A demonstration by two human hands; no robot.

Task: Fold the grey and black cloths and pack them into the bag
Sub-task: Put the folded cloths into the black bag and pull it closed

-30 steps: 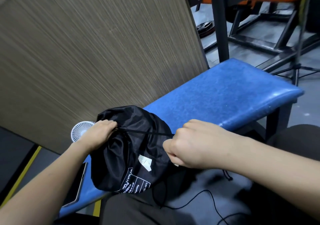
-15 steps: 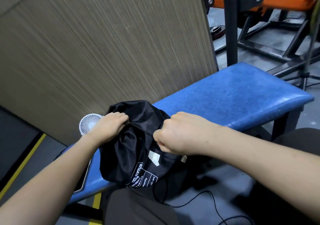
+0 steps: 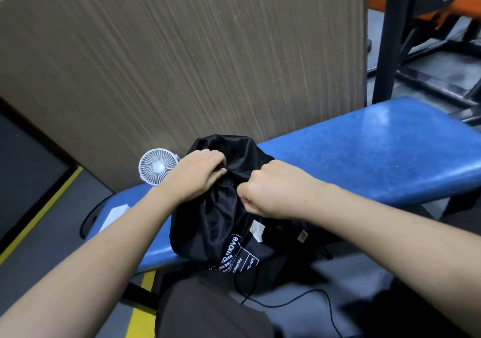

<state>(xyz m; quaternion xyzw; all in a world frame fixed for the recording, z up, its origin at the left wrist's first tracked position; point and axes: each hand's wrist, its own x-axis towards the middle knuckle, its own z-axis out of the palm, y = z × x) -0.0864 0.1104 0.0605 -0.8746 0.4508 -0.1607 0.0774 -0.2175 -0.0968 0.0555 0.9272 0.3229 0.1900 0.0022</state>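
A full black drawstring bag (image 3: 216,223) with white print lies on the near edge of the blue padded bench (image 3: 369,152). My left hand (image 3: 197,173) grips the gathered fabric at the bag's mouth. Just to its right, my right hand (image 3: 270,191) is curled in a fist against the bag's mouth; what it pinches is hidden. A thin black cord (image 3: 286,303) trails from the bag down toward the floor. No grey or black cloth shows outside the bag.
A small white fan (image 3: 158,166) stands on the bench by a brown wood-grain panel (image 3: 182,59). A white paper (image 3: 114,214) and a black cable lie at the bench's left end. Black and orange gym equipment (image 3: 426,12) stands at back right. My lap is below.
My right hand has moved left, from holding the drawstring pulled out taut to sitting right against the bag's mouth beside my left hand. The camera has shifted, so the bench sits lower right.
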